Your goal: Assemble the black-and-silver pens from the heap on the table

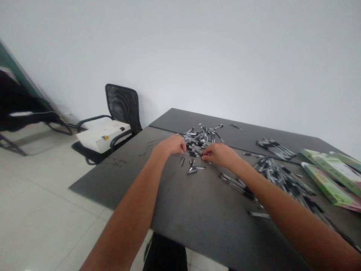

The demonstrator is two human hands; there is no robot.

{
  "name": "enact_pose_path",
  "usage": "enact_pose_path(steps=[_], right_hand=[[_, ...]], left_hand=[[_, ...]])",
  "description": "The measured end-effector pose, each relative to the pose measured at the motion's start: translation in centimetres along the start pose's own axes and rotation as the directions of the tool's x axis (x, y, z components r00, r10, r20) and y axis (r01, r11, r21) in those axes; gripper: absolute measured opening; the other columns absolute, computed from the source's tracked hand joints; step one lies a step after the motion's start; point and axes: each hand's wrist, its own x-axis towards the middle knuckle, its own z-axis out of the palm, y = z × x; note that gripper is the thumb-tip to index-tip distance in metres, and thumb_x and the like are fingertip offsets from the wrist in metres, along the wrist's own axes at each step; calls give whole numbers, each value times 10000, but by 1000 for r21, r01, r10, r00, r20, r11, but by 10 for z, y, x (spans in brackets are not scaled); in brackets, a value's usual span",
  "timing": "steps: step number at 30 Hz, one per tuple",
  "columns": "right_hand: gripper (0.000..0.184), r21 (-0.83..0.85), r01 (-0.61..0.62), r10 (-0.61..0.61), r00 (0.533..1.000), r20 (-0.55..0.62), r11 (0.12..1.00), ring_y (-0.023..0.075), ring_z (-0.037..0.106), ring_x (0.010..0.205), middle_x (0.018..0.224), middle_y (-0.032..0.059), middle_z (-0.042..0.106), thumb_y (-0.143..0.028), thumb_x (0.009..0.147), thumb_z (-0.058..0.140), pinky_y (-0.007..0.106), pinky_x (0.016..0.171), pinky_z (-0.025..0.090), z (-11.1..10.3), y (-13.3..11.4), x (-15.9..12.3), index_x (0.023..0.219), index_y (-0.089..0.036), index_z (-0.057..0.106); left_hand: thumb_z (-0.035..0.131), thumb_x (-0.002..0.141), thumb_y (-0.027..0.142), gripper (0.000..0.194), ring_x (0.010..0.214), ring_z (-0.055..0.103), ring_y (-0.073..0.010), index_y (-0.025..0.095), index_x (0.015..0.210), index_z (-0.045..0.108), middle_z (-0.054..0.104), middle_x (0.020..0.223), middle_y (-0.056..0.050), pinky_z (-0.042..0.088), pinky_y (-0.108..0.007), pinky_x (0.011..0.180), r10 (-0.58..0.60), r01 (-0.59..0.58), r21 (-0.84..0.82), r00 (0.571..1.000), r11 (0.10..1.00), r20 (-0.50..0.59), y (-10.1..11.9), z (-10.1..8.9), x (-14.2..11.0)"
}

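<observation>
Flanking pen pile [197, 142]: left hand [174, 144], right hand [220, 153]; fingers [208, 152] curled, grip unclear. Rightward: second heap [272, 174], green boxes [328, 184].

Left hand [172, 144], right hand [222, 154] bare; left forearm [135, 210], right forearm [284, 201] bare; black legwear [167, 255].

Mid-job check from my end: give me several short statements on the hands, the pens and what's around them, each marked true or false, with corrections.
1. The left hand and right hand are both at the central pile of pens. True.
2. The white box lies on the table. False: the white box rests on a black chair, left of the table.
3. Green packets lie to the right of the right hand. True.
4. The two hands are pressed together. False: there is a gap between them.
5. All the pens lie in one pile. False: more lie farther right.
</observation>
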Motion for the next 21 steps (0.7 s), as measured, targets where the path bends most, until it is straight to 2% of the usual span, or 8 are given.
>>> enact_pose_path(steps=[5, 10, 14, 21], right_hand=[[286, -22, -56, 56, 998, 36, 998, 253, 772, 941, 1030, 51, 849, -479, 953, 679, 303, 751, 526, -4, -2, 0, 1066, -301, 873], [266, -54, -117, 120, 990, 71, 992, 277, 779, 936, 984, 94, 849, -438, 931, 686, 318, 769, 544, -7, -11, 4, 1013, -289, 890], [257, -77, -146, 151, 986, 69, 986, 291, 781, 935, 978, 127, 846, -406, 901, 692, 330, 790, 559, -7, -17, 8, 963, -260, 894], [251, -45, -172, 175, 983, 58, 984, 293, 779, 940, 969, 104, 842, -395, 884, 675, 332, 782, 554, -4, -15, 3, 956, -284, 888]], left_hand=[[819, 755, 110, 193, 870, 759, -193, 222, 903, 872, 846, 923, -32, 521, -238, 768, 8, -8, -28, 1000, 1000, -12, -3, 2, 2], [852, 760, 164, 196, 857, 755, -205, 210, 949, 876, 843, 939, -50, 510, -254, 740, 16, -17, -34, 1000, 999, -26, -6, 5, 5], [865, 750, 184, 163, 822, 743, -204, 216, 910, 877, 835, 894, -45, 502, -263, 733, 20, -22, -39, 999, 999, -32, -7, 7, 7], [850, 739, 167, 100, 773, 724, -180, 211, 828, 864, 809, 809, -25, 461, -245, 673, 57, -57, -52, 998, 997, 0, -9, 8, 8]])
